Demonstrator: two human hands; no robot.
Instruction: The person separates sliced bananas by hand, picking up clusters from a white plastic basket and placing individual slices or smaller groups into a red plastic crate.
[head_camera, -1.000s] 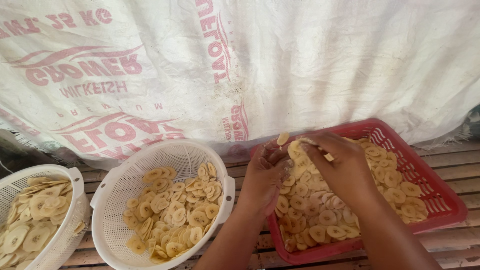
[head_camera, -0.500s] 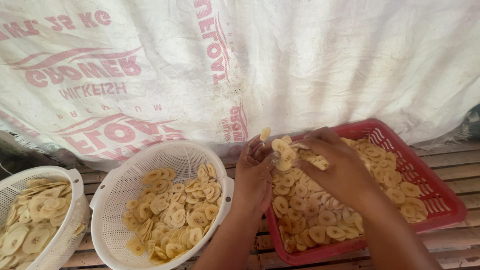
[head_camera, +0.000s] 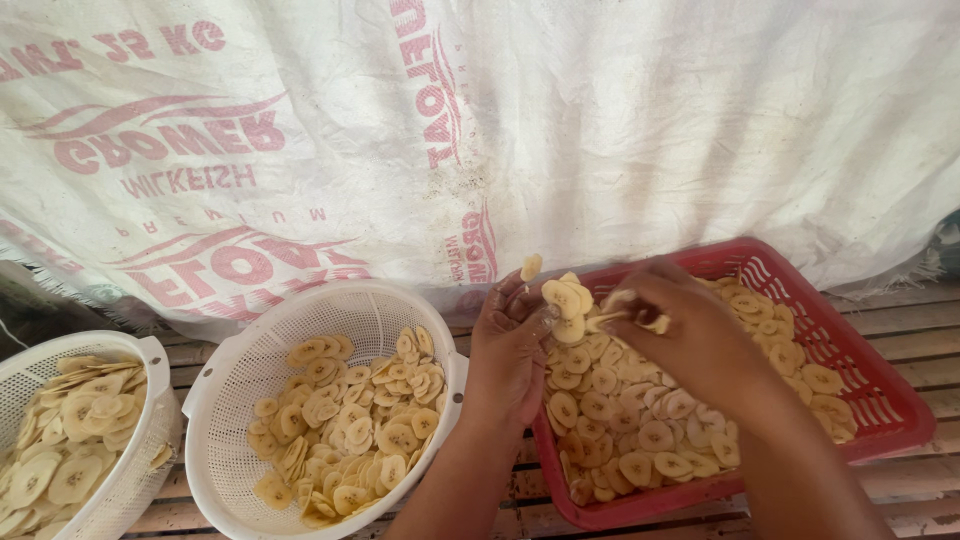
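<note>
White printed sacking (head_camera: 620, 130) fills the upper frame as a backdrop; slatted wooden boards (head_camera: 900, 330) run beneath. Red plastic basket (head_camera: 880, 400), lower right, holds pale yellow sliced chips (head_camera: 640, 420). White round colander (head_camera: 300, 310), lower centre-left, holds a further heap of slices; a second white colander (head_camera: 120, 480) sits at the lower left edge. Left hand (head_camera: 510, 350) and right hand (head_camera: 690, 340) meet above the red basket's left end. Left fingers are curled together around a small stack of slices (head_camera: 565, 300); right fingertips are pinched on a slice beside that stack. Step in hand, as judged: separating stuck slices. The next move calls for a gentle peel without snapping.
</note>
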